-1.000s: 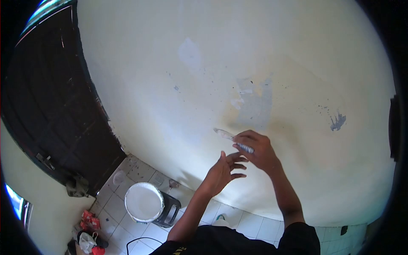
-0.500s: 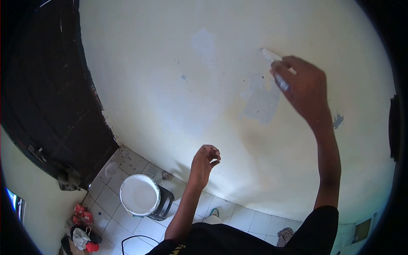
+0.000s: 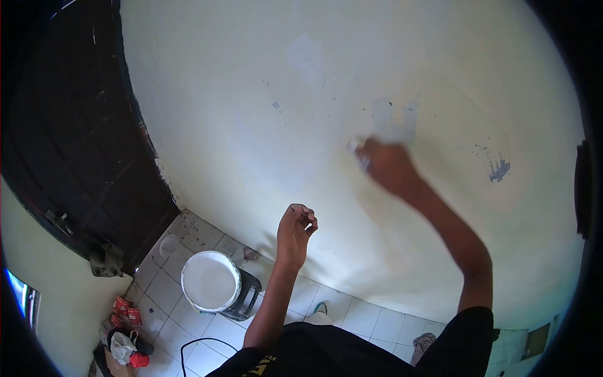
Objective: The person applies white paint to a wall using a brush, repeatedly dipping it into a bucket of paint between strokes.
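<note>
My right hand (image 3: 391,164), smeared by motion, is closed around a small white-tipped hand tool (image 3: 355,146). Its tip is close to the pale wall (image 3: 239,125), at the lower left of a grey patch (image 3: 396,116); most of the tool is hidden in my fist. My left hand (image 3: 296,227) is raised in front of the lower wall, fingers loosely curled and nothing visible in them. Below and left of it, a white-rimmed bucket (image 3: 210,281) with white stuff inside sits on a dark stand with a handle (image 3: 246,300).
A dark door (image 3: 69,125) stands at the left. Red boxes (image 3: 125,312) and a white bag (image 3: 122,347) lie in the lower left corner. A black cable (image 3: 201,340) curves over the tiled floor (image 3: 182,308). A crumpled cloth (image 3: 423,347) lies at the lower right.
My right hand has swept down and to the left with the tool, from above the grey patch to below it. My left hand stays curled, slightly higher in view.
</note>
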### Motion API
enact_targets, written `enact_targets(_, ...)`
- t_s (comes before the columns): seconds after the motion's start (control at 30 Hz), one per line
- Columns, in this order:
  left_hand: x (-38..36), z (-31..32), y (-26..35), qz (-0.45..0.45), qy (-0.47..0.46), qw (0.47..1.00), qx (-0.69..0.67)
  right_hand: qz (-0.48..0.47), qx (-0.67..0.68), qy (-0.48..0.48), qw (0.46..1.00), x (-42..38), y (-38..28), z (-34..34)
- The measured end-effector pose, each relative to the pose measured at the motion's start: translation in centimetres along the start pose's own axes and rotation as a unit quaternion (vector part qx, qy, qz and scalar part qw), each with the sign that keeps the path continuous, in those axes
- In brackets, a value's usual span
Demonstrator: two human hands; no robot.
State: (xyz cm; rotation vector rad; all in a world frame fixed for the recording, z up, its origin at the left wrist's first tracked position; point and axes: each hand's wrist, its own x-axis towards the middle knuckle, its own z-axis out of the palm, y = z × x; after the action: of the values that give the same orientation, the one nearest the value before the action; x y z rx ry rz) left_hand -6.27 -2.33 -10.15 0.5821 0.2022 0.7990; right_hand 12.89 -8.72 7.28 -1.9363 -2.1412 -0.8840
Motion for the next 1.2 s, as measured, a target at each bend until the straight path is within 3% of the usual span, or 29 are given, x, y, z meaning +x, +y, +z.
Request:
enact_targets(0.03,0.0,0.1,-0.4,-0.009,0.007,1.000,-0.008,0.009,0.015,0.080,0.997,1.5,1.8,-2.0)
enact_targets(0.13,-0.3,0.3,-1.2,-0.031,0.016,0.999,-0.015,0.002,-0.038,0.155,0.987,4.4,2.0,-9.0)
enact_targets(0.2,-0.4,0.3,-1.6,-0.040,0.018,0.999,-0.015,-0.043,-0.172,0.221,0.959,4.6,1.3,-10.2)
enact_targets(0.23,-0.5,0.2,-1.8,-0.046,0.011,0.999,-0.020,-0.043,-0.171,0.219,0.960,4.2,0.9,-9.5)
enact_targets(0.3,-0.6,-0.1,-1.9,-0.051,0.007,0.998,-0.026,-0.083,-0.294,0.187,0.934,2.6,-0.3,-6.5)
enact_targets(0.37,-0.7,-0.2,-1.7,-0.054,0.003,0.998,-0.019,-0.081,-0.250,0.079,0.962,0.6,-1.5,-1.5)
enact_targets(0.43,-0.6,-0.5,-1.8,-0.048,0.007,0.999,-0.022,-0.163,-0.292,0.083,0.939,-1.4,-2.2,3.4)
enact_targets(0.5,-0.4,-0.4,-1.6,-0.037,0.010,0.999,-0.024,-0.184,-0.171,0.038,0.967,-2.3,-3.9,4.7)
enact_targets(0.53,-0.4,-0.3,-1.4,-0.037,0.013,0.999,-0.020,-0.153,-0.048,-0.040,0.986,-2.3,-4.3,4.4)
enact_targets(0.63,-0.5,0.2,-1.0,-0.035,0.008,0.999,-0.015,-0.060,-0.007,-0.027,0.998,0.2,-2.2,0.9)
enact_targets(0.7,-0.3,0.7,-1.0,-0.028,-0.001,0.999,-0.017,-0.046,-0.071,0.042,0.996,3.3,1.0,-3.8)
enact_targets(0.77,-0.3,0.9,-1.4,-0.044,0.003,0.999,-0.019,-0.020,-0.046,0.142,0.989,6.5,3.8,-8.4)
enact_targets(0.87,-0.3,0.8,-1.9,-0.064,-0.010,0.998,-0.023,-0.065,-0.168,0.182,0.967,8.0,2.9,-12.1)
enact_targets(0.97,-0.6,0.6,-2.1,-0.072,-0.011,0.997,-0.025,-0.129,-0.245,0.183,0.943,6.2,1.1,-9.2)
enact_targets(1.03,-0.5,0.1,-2.0,-0.063,-0.007,0.998,-0.026,-0.119,-0.256,0.123,0.952,3.8,-0.4,-4.0)
enact_targets(1.1,-0.5,-0.5,-2.1,-0.056,-0.002,0.998,-0.027,-0.179,-0.279,0.120,0.936,1.0,-1.6,1.7)
enact_targets(1.2,-0.3,-0.9,-1.7,-0.032,0.019,0.999,-0.015,-0.201,-0.198,0.083,0.956,-1.6,-3.6,4.2)
